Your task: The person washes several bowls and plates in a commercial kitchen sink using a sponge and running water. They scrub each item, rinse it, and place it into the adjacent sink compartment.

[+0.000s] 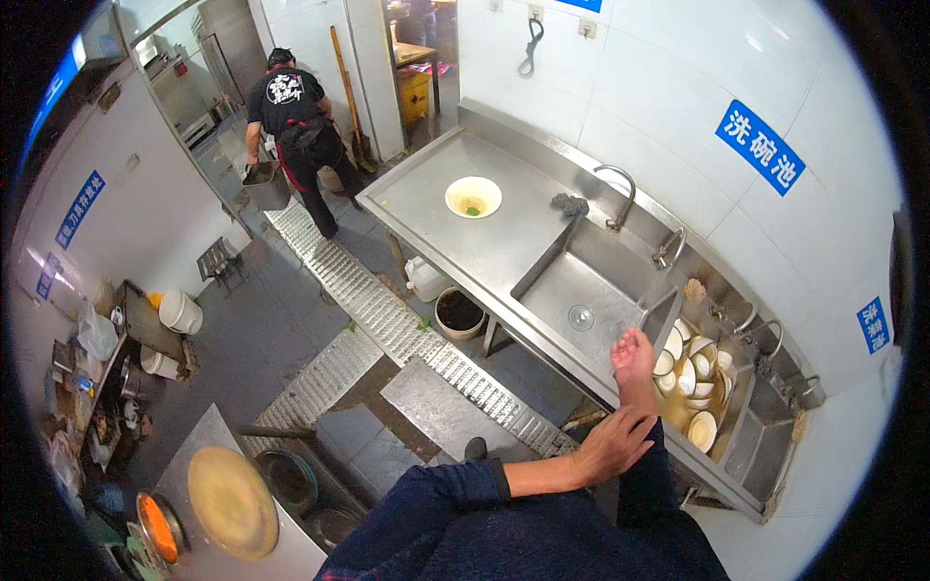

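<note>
My left hand (614,444) lies across my right forearm, its fingers at the cuff of the dark blue right sleeve (654,444). Held out palm up, my right hand (632,354) has loosely bent fingers and nothing in it. It is over the front edge of a stainless steel sink unit (465,254). Beyond it is a bare sink basin (574,290) with a round drain. The basin to the right contains cloudy brownish water and several white bowls (686,378), stacked and tilted. A cream bowl (473,197) with food scraps stands on the steel counter.
Another person (294,131) bends over a grey bin (267,185) at the back. Metal drain grating (349,269) crosses the floor. Under the counter are a bucket (459,314) of dark waste and a white jug (425,278). A round wooden board (232,502) lies at lower left.
</note>
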Available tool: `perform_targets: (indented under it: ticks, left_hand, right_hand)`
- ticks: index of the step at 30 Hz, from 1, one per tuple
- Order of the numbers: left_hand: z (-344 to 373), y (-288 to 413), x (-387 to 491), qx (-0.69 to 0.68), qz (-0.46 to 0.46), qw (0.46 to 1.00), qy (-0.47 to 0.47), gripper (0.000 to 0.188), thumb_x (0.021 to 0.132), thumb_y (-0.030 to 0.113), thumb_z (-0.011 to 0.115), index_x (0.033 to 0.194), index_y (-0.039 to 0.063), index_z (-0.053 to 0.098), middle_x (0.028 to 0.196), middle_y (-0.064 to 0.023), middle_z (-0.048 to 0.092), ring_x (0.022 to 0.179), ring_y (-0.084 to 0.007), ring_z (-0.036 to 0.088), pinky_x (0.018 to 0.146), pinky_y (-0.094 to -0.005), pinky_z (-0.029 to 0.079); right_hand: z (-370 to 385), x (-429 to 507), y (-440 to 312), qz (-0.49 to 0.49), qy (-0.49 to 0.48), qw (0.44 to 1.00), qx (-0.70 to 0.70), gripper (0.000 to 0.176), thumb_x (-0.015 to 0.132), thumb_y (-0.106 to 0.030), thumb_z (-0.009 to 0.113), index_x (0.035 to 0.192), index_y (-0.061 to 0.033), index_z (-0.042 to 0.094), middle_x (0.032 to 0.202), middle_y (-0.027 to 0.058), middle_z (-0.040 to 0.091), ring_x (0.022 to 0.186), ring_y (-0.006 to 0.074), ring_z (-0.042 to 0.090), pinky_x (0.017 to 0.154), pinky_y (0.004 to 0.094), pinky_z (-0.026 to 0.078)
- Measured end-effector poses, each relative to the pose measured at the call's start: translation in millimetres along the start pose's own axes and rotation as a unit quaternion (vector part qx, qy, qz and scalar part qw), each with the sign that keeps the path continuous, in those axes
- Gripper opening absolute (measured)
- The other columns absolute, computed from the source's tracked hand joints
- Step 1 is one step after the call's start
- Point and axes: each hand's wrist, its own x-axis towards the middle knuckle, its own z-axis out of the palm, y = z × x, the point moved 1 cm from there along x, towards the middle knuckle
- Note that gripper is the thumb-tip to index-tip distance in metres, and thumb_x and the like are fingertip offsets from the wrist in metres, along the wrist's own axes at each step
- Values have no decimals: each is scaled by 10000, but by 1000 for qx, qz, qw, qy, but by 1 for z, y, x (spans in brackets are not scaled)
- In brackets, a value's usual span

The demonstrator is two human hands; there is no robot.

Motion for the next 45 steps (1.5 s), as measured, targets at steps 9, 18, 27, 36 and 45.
perform_targets:
  ticks: [9,18,27,36,45]
  left_hand:
    - [6,-22,5,-226,-166,957,-80,461,814,292,816,1131,22,617,1046,-156,636,1005,-309,646,843,-421,531]
    - [13,-56,4,-266,-182,924,-204,363,774,262,822,865,22,565,758,-109,597,741,-246,609,660,-404,461]
    - [22,-79,-11,-232,-187,927,-227,462,779,347,801,1042,26,598,925,-168,673,867,-287,663,747,-445,499]
    - [27,-86,-9,-150,-180,951,-203,413,699,191,772,1059,18,666,961,-229,689,953,-387,667,789,-496,498]
    - [73,-107,-19,186,-79,974,-99,274,751,118,687,1006,63,605,828,-120,602,761,-333,648,622,-419,488]
  right_hand:
    - [-8,24,-60,-89,28,992,80,99,973,-205,611,913,-127,622,758,-41,608,648,105,564,681,296,546]
    - [-17,23,-29,-98,96,990,16,127,972,-262,607,918,-150,630,781,-56,619,652,99,573,661,275,542]
    - [-28,15,10,-144,67,965,-208,64,953,-181,584,944,-128,618,724,-23,587,565,103,547,504,252,491]
    - [-70,42,47,-448,66,672,-586,133,870,-134,574,844,-16,631,748,194,635,703,368,638,708,455,533]
    - [-11,-50,108,-336,-145,483,-795,147,858,-191,651,934,-67,676,798,189,696,795,393,692,717,528,537]
